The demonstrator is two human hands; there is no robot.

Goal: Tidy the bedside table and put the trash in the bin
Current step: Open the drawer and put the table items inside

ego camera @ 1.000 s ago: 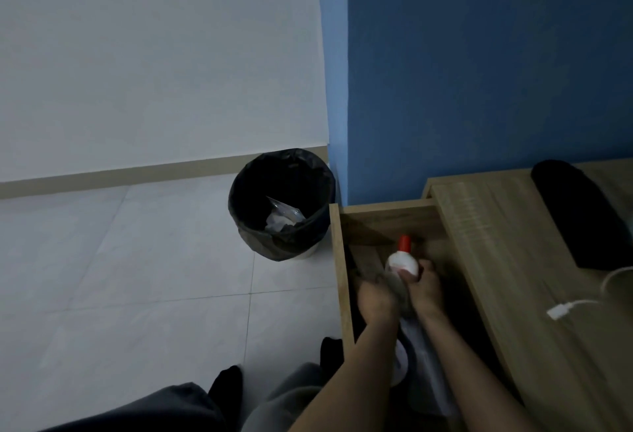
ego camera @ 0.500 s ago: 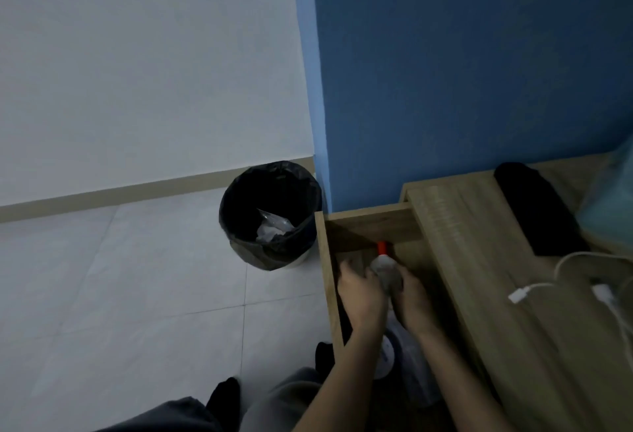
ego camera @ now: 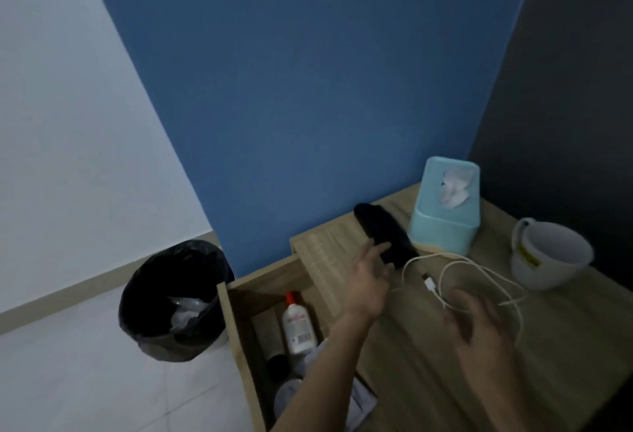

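The wooden bedside table (ego camera: 411, 356) has its drawer (ego camera: 239, 329) pulled out. In the drawer lies a white bottle with a red cap (ego camera: 298, 325) beside dark tubes. On the tabletop rest a black cloth item (ego camera: 380, 229), a coiled white cable (ego camera: 472, 281), a teal tissue box (ego camera: 445, 212) and a white cup (ego camera: 548, 257). My left hand (ego camera: 370, 281) is open over the table, fingertips at the black item. My right hand (ego camera: 483, 332) hovers open above the cable, blurred. The black-lined bin (ego camera: 171, 298) stands on the floor to the left, holding crumpled plastic.
A blue wall rises behind the table and a dark panel stands at the right. Pale floor tiles spread to the left of the bin. The drawer's front end holds more dark containers and papers under my left forearm.
Both hands let go of the white bottle, which now lies in the drawer. They rose to the tabletop, and my view swung right to show the tissue box and cup.
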